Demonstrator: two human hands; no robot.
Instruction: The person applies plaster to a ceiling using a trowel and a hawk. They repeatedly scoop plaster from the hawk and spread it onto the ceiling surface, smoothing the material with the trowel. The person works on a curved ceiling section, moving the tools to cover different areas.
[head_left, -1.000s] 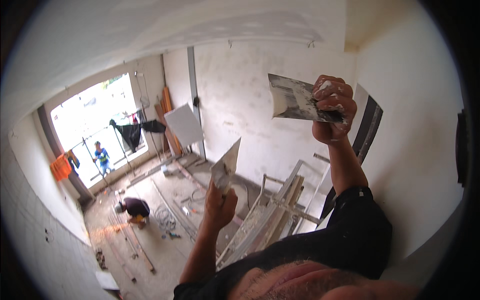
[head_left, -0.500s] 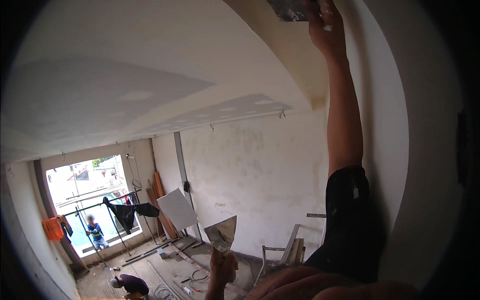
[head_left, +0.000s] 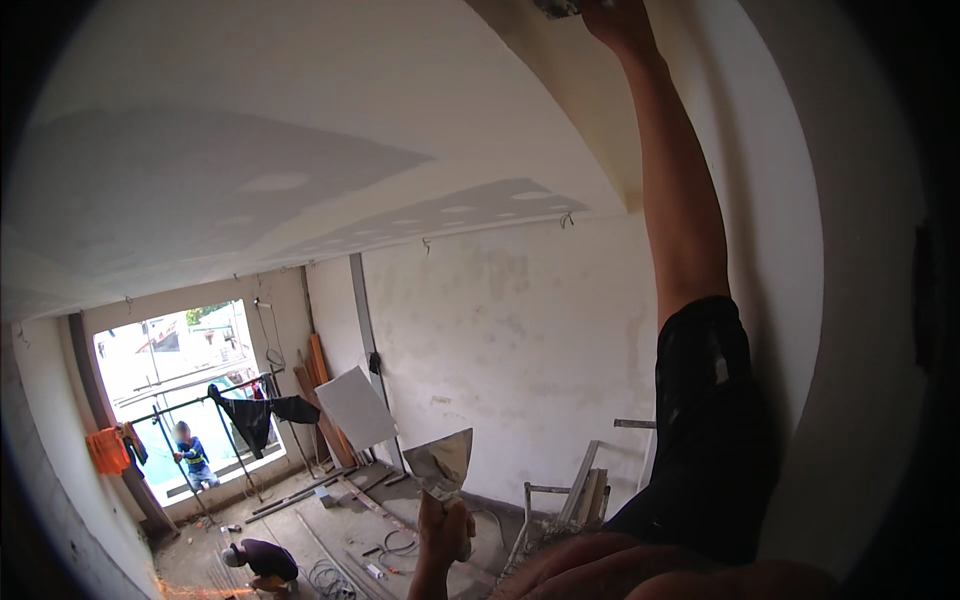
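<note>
My right arm stretches up along the wall. At the top edge of the picture my right hand [head_left: 622,28] grips a putty-smeared broad scraper [head_left: 557,8], its dark blade up by the recessed strip of the ceiling; much of this tool is cut off by the frame. Low in the middle, my left hand [head_left: 443,530] is closed around the handle of a second wide putty knife [head_left: 442,460]. That one is upright, with its flaring metal blade on top and pale smears on it.
Far below, a person [head_left: 262,563] in a cap crouches beside orange sparks [head_left: 205,590]. Another person [head_left: 190,455] is at the bright window opening. Clothes hang on a rail [head_left: 180,407]. A white board [head_left: 357,408] leans near planks; a metal frame [head_left: 580,485] stands below my right arm.
My right hand has moved up and a little left, taking more of its scraper out of the picture. The left hand stays nearly in place. Orange sparks have appeared by the crouching person.
</note>
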